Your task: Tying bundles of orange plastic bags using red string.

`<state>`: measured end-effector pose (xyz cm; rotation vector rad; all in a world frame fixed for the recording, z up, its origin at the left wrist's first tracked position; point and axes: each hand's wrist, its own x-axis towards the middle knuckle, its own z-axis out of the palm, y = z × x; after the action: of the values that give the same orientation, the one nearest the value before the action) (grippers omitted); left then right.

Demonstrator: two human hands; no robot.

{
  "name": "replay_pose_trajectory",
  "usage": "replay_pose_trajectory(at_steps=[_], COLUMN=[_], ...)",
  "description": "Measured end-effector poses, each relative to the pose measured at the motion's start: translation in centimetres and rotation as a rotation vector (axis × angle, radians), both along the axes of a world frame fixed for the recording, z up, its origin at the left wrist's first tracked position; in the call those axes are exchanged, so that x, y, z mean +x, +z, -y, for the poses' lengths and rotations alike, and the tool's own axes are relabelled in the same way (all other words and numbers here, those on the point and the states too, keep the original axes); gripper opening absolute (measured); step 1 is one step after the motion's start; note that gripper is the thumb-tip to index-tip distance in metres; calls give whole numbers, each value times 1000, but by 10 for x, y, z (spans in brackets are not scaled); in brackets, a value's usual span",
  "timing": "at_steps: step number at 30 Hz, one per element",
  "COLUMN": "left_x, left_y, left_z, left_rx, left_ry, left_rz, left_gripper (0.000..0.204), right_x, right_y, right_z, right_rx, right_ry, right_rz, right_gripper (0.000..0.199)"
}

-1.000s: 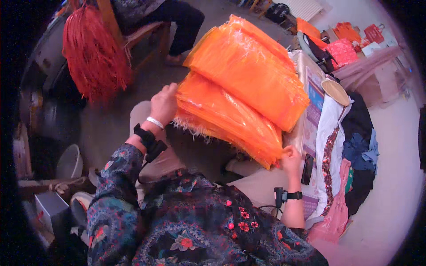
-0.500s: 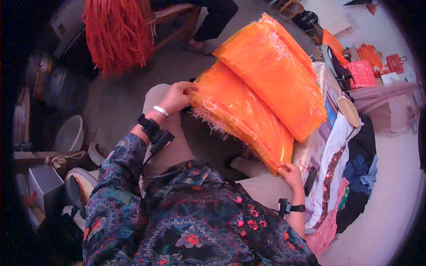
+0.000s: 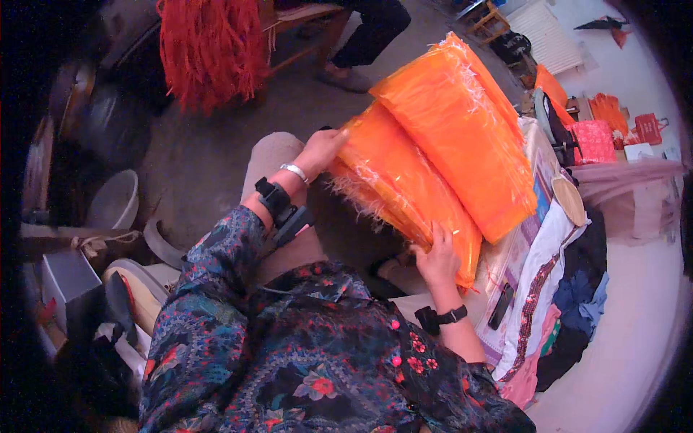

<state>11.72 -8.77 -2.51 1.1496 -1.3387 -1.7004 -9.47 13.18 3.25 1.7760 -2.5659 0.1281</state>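
Observation:
A stack of shiny orange cloth sheets (image 3: 422,177) with frayed, whitish edges spreads in front of me, above my lap. The upper sheets are folded over and overlap the lower ones. At the stack's left corner my left hand (image 3: 323,153) is closed on the cloth; its fingertips are partly hidden. My right hand (image 3: 438,261) grips the near edge, fingers on top of the orange cloth and thumb at the fringe. Both wrists wear black strapped devices, and a silver bracelet (image 3: 294,173) circles the left one.
To the right, a covered table (image 3: 538,151) bears white cloth (image 3: 538,274), a phone (image 3: 501,307) and a round wooden piece (image 3: 569,198). Dark and blue clothes lie beyond. A red fringed bundle (image 3: 213,54) hangs at far left near another person's leg (image 3: 368,36). A grey box (image 3: 72,289) stands left.
My right hand has moved left along the near edge from the right corner. My left hand and the cloth have shifted slightly right. The whole view has shifted a little.

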Motion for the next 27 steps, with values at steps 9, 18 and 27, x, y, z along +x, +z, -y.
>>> replay_pose_trajectory(at_steps=[9,18,27], left_x=[-24,-17,-11], left_y=[26,34,4], left_z=[31,30,0], left_rx=[201,177,339], left_ry=[-68,-101,60], left_rz=[-253,-361,-257], left_gripper=[32,28,20], right_x=[-70,-88,-104], right_y=[-5,10,9], right_z=[11,22,24], right_rx=[145,92,146], right_ry=[38,90,57], right_rz=[296,360,470], right_gripper=[30,28,29])
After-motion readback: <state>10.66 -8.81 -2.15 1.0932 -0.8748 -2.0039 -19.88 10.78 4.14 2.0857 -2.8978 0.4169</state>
